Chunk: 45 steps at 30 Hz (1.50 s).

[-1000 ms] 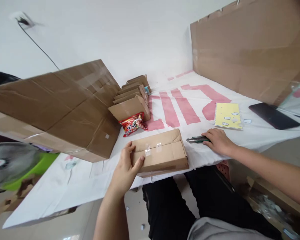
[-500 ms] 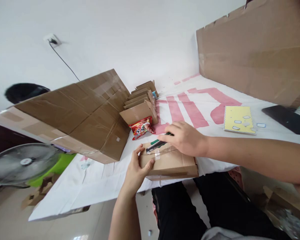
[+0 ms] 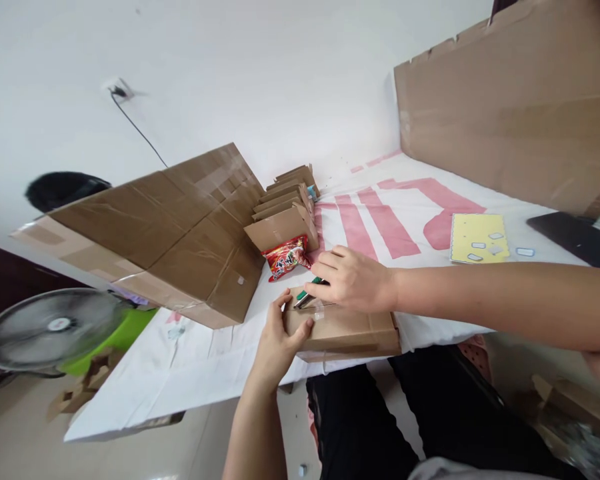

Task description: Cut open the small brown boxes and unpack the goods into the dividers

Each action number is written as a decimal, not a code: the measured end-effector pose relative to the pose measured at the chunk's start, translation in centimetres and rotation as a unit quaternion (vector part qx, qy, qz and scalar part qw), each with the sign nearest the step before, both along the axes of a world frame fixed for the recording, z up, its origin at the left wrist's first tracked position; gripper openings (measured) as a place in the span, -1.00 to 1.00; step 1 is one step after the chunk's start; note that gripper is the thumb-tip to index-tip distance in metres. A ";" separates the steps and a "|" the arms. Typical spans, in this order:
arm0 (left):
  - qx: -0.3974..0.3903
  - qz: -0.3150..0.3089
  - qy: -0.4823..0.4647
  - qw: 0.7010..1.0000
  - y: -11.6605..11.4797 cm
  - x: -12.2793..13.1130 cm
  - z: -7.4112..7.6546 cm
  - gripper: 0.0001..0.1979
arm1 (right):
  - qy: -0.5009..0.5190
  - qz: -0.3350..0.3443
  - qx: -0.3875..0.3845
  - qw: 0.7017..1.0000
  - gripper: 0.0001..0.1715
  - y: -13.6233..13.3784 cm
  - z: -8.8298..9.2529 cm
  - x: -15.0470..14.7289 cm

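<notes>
A slim green cutter is gripped in the right hand, the fingers curled closely round it and the tip pointed down at the left part of the carton's top. By the left hand the left end of the carton is held, with the thumb laid on the top and the fingers bent over the far corner. The carton itself is rested flat on the white cloth, below both hands. What is done, as far as can be judged, is the steadying of the carton and the placing of the blade by its seam; the top lies closed, and a strip of clear tape is seen across the seam. Whether anything has been cut cannot be told, and most of the seam appears left to be parted. Just beyond the carton's left end a red packet is found, with a row of open boxes farther beyond. To the left of the carton a large cardboard box is stood. To the carton's right a yellow card, a small tag and a dark flat device are laid, well apart from it.
</notes>
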<state>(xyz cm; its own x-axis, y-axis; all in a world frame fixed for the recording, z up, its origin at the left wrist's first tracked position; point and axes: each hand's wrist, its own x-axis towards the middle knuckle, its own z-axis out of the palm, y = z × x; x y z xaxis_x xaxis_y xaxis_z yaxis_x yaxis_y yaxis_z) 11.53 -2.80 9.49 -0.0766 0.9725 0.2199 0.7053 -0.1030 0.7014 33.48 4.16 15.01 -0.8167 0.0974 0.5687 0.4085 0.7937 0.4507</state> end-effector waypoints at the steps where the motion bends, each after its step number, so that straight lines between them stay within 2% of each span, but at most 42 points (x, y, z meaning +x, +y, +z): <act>1: -0.002 0.001 0.004 1.000 0.0 0.0 0.0 -0.45 | -0.006 0.001 0.004 1.000 -0.67 -0.1 0.1 0.4; 6: -0.008 0.002 0.020 1.000 -0.1 0.1 0.1 -0.44 | -0.035 -0.016 0.009 0.999 -0.71 -0.8 0.9 2.9; 11: -0.012 0.004 0.020 1.000 -0.2 0.1 0.2 -0.48 | -0.052 -0.044 -0.006 0.998 -0.67 -1.8 1.5 6.3; 19: -0.004 -0.002 0.023 1.000 -0.2 0.0 0.0 -0.51 | -0.034 -0.089 -0.135 0.986 -0.58 -1.8 0.8 11.8; 22: 0.000 -0.002 0.021 1.000 -0.2 -0.1 0.0 -0.50 | 0.014 -0.112 -0.220 0.969 -0.64 -1.1 -1.1 13.7; 27: 0.002 -0.005 0.011 1.000 0.0 -0.1 -0.2 -0.50 | 0.082 -0.208 -0.362 0.905 -0.54 -0.1 -6.9 15.4; 30: 0.001 -0.006 0.008 1.000 0.1 -0.2 -0.2 -0.50 | 0.026 -0.271 -0.402 0.874 -0.57 0.0 -10.2 15.4; 33: -0.002 -0.005 0.016 1.000 0.0 -0.2 -0.2 -0.50 | -0.032 -0.288 -0.412 0.864 -0.67 0.2 -11.8 15.1; 35: 0.000 -0.006 0.016 1.000 0.0 -0.2 -0.3 -0.50 | -0.017 -0.289 -0.413 0.864 -0.68 0.5 -11.4 14.6; 37: 0.002 -0.008 0.010 1.000 0.1 -0.3 -0.3 -0.50 | 0.040 -0.269 -0.405 0.873 -0.67 0.9 -10.0 13.5; 40: 0.005 -0.006 0.004 1.000 0.3 -0.4 -0.5 -0.50 | 0.155 -0.182 -0.386 0.891 -0.72 1.2 -6.7 10.5; 42: 0.010 -0.003 0.008 1.000 0.4 -0.4 -0.5 -0.50 | 0.202 -0.109 -0.387 0.893 -0.77 1.0 -4.5 7.6; 45: 0.015 -0.002 0.014 1.000 0.4 -0.4 -0.5 -0.51 | 0.182 -0.044 -0.421 0.888 -0.79 0.1 -2.3 2.9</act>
<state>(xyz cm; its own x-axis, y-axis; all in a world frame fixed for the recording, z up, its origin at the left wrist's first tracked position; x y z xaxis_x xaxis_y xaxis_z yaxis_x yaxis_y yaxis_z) 11.15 -2.42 8.99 -0.0656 0.9656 0.2516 0.7247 -0.1272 0.6772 36.43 4.26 12.67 -0.5618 0.6675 0.4887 0.4832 0.7443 -0.4611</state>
